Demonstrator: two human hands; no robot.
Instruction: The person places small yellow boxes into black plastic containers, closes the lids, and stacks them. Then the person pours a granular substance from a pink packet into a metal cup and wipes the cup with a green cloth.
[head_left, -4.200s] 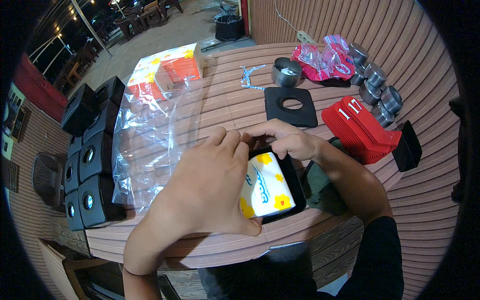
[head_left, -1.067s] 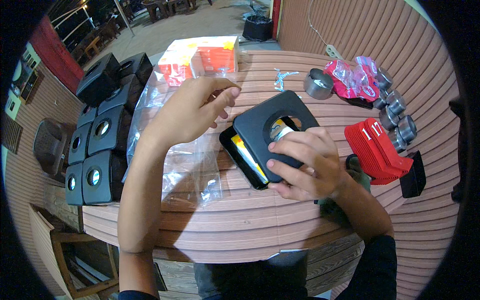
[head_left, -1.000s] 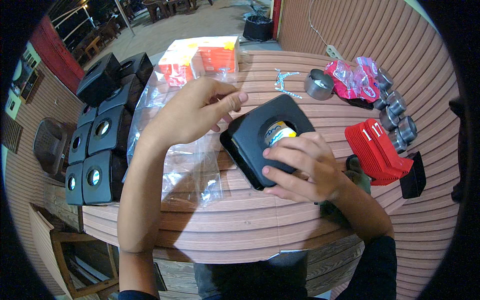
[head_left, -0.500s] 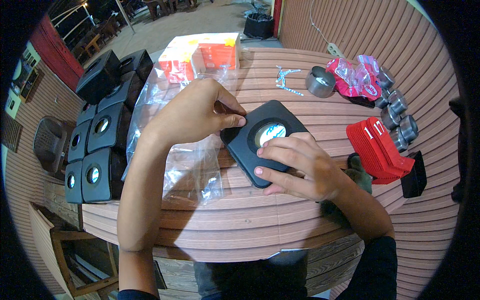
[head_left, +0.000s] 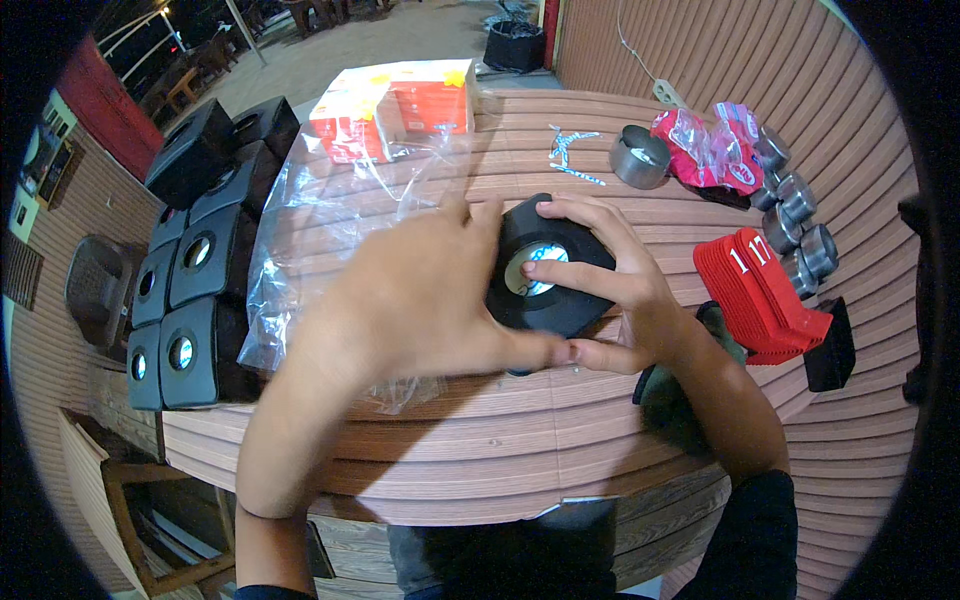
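A black square box (head_left: 578,240) with rounded corners lies over the middle of the table. A round hole in its upper face shows something white and blue inside (head_left: 546,272). My right hand (head_left: 630,290) grips the box from the right, with a finger across the hole and the thumb at the near edge. My left hand (head_left: 400,290), smeared by motion, is at the box's left side; its thumb reaches along the near edge toward my right thumb. The blur hides whether its fingers grip. Beneath my left forearm lies a clear plastic bag (head_left: 290,290).
Several similar black boxes (head_left: 210,255) are stacked at left. Orange-and-white packs (head_left: 430,105) stand at the back. Toward the right are a metal cup (head_left: 640,160), a pink plastic package (head_left: 705,155), more metal cups (head_left: 795,200), red numbered plates (head_left: 750,290) and a dark green cloth (head_left: 675,405).
My left hand has moved from the box's far left corner to its left side, nearer me. My right hand has shifted up, its fingers now at the far edge. The box has turned slightly.
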